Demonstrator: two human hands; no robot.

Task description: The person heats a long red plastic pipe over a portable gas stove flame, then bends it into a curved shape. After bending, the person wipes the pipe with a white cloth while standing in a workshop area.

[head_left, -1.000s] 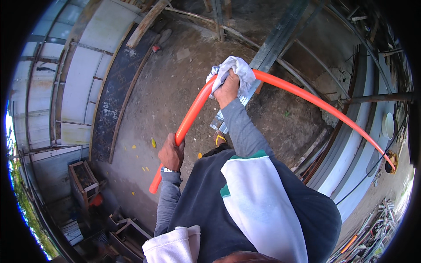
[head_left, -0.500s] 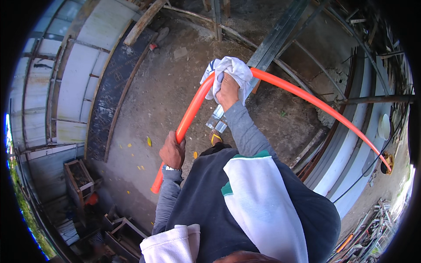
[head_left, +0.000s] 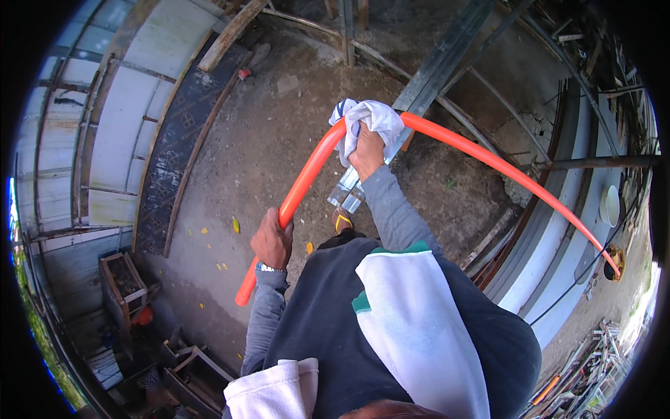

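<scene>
Head cam: vs. a moment ago, R hand [head_left: 368,152] & white cloth [head_left: 380,117] a touch lower; grips same, so hold looks steady. R fingers closed on cloth over orange pipe's [head_left: 307,177] bend; L hand [head_left: 272,239] fingers wrapped round pipe nr lower end. Pipe's held above concrete floor [head_left: 230,181]; pale panels [head_left: 118,140] far L.

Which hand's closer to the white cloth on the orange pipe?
Right: the right hand grips the white cloth against the orange pipe. The left hand holds the pipe farther down, apart from the cloth.
</scene>
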